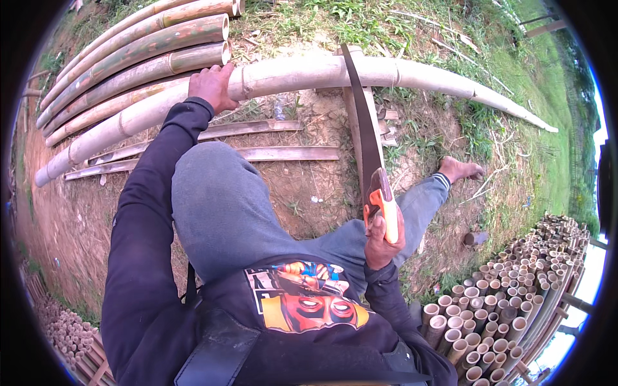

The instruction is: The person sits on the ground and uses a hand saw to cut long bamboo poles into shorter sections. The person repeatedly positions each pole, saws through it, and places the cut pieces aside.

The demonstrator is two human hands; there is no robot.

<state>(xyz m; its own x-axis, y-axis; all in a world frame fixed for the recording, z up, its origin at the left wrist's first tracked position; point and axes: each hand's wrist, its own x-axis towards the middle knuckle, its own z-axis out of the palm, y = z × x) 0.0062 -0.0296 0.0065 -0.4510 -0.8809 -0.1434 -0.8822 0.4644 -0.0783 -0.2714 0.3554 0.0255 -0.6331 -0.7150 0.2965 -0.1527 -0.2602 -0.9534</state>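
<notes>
A long pale bamboo pole (290, 74) lies across in front of me from left to right. My left hand (213, 88) rests over it left of the middle, fingers curled around its top. Gripped in my right hand (383, 240) is a hand saw (368, 132) with an orange and brown handle. The saw's dark blade points away from me and crosses the pole, its tip reaching past the far side. A wooden support (351, 122) stands under the pole beside the blade. Whether the teeth have cut into the bamboo I cannot tell.
Several thick bamboo poles (174, 45) lie side by side at the far left. Split bamboo strips (283, 153) rest on the dirt before my knee. Many upright cut bamboo pieces (492, 302) are packed at the lower right, with another stack (64, 331) at the lower left.
</notes>
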